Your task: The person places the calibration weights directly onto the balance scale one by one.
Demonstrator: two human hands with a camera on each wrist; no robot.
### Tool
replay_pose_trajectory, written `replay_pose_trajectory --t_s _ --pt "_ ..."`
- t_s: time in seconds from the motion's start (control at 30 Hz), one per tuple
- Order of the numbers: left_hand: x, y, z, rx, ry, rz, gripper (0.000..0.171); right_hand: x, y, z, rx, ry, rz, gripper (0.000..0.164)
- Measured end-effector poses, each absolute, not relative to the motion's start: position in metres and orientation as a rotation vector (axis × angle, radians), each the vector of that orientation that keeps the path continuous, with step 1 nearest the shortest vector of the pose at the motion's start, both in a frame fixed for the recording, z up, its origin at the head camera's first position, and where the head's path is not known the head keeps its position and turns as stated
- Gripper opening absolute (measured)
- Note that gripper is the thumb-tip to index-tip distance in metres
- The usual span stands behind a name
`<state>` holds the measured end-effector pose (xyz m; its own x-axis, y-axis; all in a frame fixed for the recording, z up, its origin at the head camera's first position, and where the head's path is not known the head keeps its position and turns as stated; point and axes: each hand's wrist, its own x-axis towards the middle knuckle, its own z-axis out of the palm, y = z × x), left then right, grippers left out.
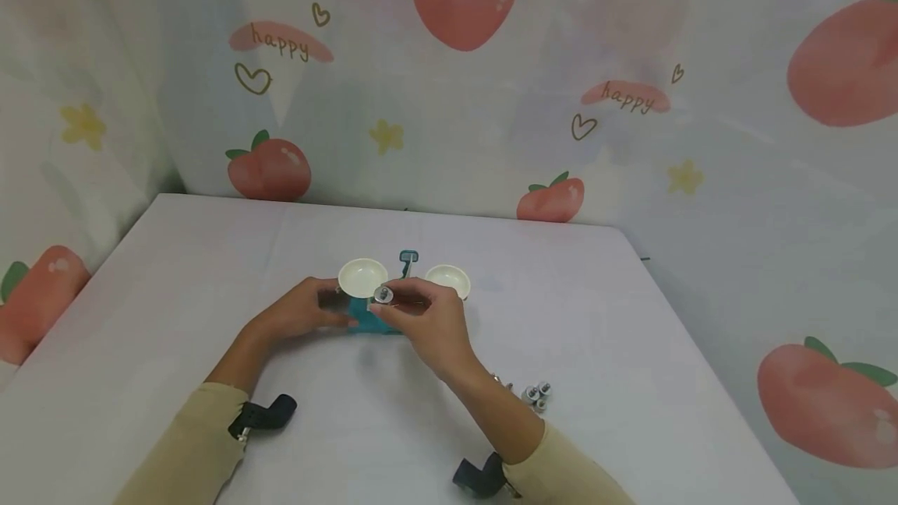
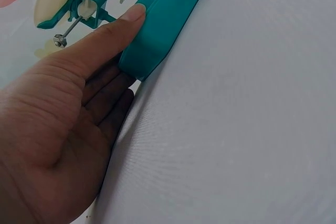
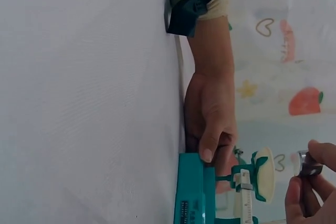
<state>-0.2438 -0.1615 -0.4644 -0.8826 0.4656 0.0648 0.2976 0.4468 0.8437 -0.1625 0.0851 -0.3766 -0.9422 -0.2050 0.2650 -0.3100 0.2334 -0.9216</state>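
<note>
A teal balance scale (image 1: 372, 319) with two cream pans stands on the white table. My left hand (image 1: 298, 309) grips the left end of its base, the thumb (image 2: 131, 17) on the front face and the fingers partly hidden behind. Between thumb and fingers, my right hand (image 1: 440, 327) pinches a small shiny metal weight (image 3: 308, 163). In the head view that weight appears in front of the left pan (image 1: 361, 275); the right wrist view shows it apart from the pan. Part of the right pan (image 1: 450, 277) is covered by the right hand.
Several metal weights (image 1: 532, 393) stand on the table right of my right forearm, which partly hides some smaller metal pieces (image 1: 502, 382). A fruit-patterned curtain (image 1: 477, 123) hangs behind the white table (image 1: 596, 318). Black camera mounts sit on both wrists.
</note>
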Motion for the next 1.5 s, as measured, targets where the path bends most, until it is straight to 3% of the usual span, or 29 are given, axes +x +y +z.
replay_pose_trajectory --t_s 0.4,1.03,1.5 --pt "-0.245 -0.162 -0.465 0.698 2.503 1.430 0.060 -0.173 0.054 -0.394 0.405 -2.368 1.461 0.029" --pt "-0.244 -0.160 -0.468 0.704 2.471 1.475 0.062 -0.187 0.037 -0.406 0.266 -2.326 1.567 0.026" --pt "-0.245 -0.160 -0.464 0.729 2.481 1.476 0.060 -0.191 0.036 -0.407 0.347 -2.428 1.548 0.029"
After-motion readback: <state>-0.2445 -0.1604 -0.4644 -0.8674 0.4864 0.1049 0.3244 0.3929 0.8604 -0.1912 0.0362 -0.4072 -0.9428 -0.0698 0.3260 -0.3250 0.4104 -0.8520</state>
